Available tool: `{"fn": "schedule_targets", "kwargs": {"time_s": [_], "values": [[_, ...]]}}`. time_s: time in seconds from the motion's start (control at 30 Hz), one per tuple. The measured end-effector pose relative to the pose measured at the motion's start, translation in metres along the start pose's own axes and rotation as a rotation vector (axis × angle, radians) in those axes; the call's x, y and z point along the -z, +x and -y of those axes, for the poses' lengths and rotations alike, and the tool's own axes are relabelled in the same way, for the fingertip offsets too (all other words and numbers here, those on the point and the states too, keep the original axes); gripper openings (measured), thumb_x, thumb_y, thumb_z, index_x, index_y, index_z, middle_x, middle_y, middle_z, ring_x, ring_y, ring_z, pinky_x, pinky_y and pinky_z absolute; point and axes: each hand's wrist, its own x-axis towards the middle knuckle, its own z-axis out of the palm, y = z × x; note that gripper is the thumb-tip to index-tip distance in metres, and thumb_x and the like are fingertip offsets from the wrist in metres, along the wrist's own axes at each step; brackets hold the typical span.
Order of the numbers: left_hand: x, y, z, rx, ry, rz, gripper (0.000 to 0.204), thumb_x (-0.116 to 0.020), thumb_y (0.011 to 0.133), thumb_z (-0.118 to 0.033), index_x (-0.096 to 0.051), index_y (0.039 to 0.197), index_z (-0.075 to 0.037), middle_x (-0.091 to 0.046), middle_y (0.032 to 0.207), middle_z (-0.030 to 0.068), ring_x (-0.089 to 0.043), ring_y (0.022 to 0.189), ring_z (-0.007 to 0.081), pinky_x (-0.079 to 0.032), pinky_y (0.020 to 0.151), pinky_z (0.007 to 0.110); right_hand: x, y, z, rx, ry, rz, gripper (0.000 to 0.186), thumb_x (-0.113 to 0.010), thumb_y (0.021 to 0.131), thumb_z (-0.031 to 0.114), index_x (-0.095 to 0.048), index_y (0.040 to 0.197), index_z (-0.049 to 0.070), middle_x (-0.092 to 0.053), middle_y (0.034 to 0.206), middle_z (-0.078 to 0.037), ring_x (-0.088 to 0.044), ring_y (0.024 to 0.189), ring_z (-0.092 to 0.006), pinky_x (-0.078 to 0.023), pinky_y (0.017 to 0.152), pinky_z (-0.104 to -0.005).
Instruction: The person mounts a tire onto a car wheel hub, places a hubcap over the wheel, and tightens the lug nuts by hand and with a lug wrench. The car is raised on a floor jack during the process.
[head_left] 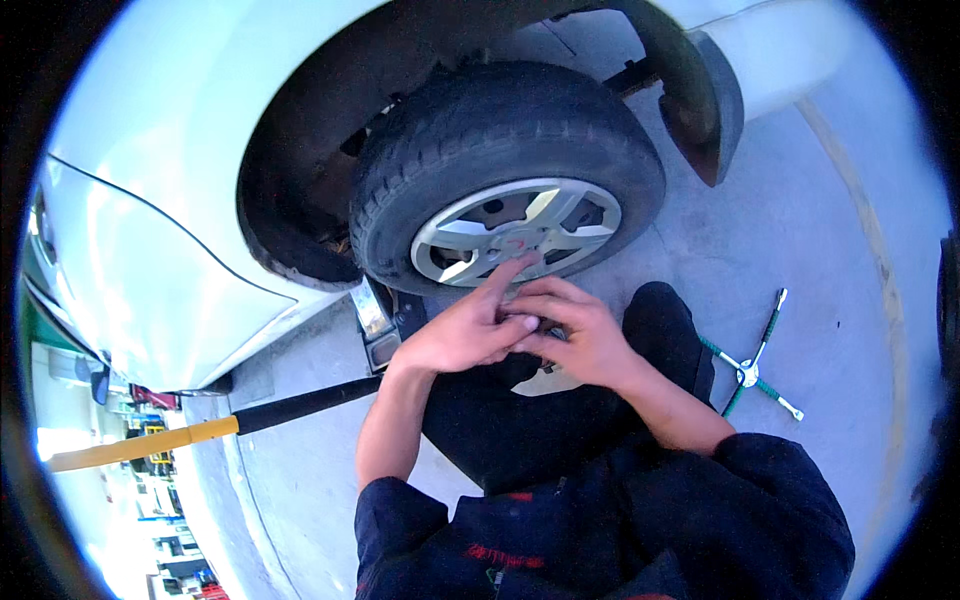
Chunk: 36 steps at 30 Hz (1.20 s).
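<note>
My left hand (475, 325) is in front of the silver alloy wheel (455, 235) with its black tyre (500, 110), index finger pointing up toward the hub, thumb crossing my right hand's fingers. My right hand (575, 330) is curled against my left, its fingers overlapping it. A small dark metal piece shows partly below the fingers; what either hand holds is hidden.
A white car body (160, 150) surrounds the wheel arch. A yellow and black jack handle (180, 439) runs left from beside the wheel. A four-armed wrench (747, 371) lies on the floor (820, 290) at right. Shop equipment stands at far left.
</note>
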Motion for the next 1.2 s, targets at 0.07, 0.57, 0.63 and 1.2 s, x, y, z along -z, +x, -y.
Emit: {"fn": "schedule_targets", "kwargs": {"time_s": [0.07, 0.57, 0.63, 1.2], "values": [[-0.005, 0.016, 0.012, 0.039, -0.009, 0.082, 0.072, -0.06, 0.083, -0.014, -0.017, 0.14, -0.006, -0.057, 0.083, 0.0064, -0.046, 0.056, 0.0061, -0.036, 0.046, 0.02, 0.017, -0.011, -0.004, -0.156, 0.125, 0.038, 0.035, -0.067, 0.074, 0.009, -0.06, 0.107, 0.005, -0.058, 0.1, -0.012, -0.06, 0.088, -0.0244, -0.048, 0.077, -0.0328], [0.172, 0.053, 0.035, -0.815, -0.431, -1.564, 0.016, -0.046, 0.088, -0.016, -0.052, 0.082, -0.003, -0.048, 0.062, 0.0026, -0.044, 0.05, 0.0118, -0.036, 0.042, 0.026, 0.099, 0.125, -0.133, -0.029, -0.634, -0.715, 0.024, -0.042, 0.092, 0.027, -0.047, 0.105, 0.007, -0.06, 0.088, -0.022, -0.055, 0.08, -0.0436, -0.041, 0.067, -0.0514], [0.18, 0.048, 0.044, -0.805, -0.521, -1.501, 0.015, -0.046, 0.088, -0.016, -0.05, 0.08, -0.004, -0.044, 0.06, 0.0012, -0.042, 0.05, 0.0114, -0.035, 0.043, 0.026, 0.094, 0.125, -0.137, -0.072, -0.65, -0.776, 0.027, -0.038, 0.092, 0.032, -0.048, 0.104, 0.009, -0.06, 0.084, -0.022, -0.055, 0.077, -0.0443, -0.041, 0.065, -0.0521], [0.215, 0.057, 0.053, -0.683, -0.619, -1.242, 0.015, -0.045, 0.086, -0.014, -0.046, 0.073, -0.007, -0.035, 0.057, 0.0012, -0.033, 0.049, 0.0127, -0.029, 0.047, 0.028, 0.09, 0.128, -0.17, 0.107, -0.538, -0.892, 0.033, -0.042, 0.091, 0.036, -0.053, 0.102, 0.007, -0.061, 0.086, -0.018, -0.058, 0.079, -0.0404, -0.044, 0.066, -0.043]]}}
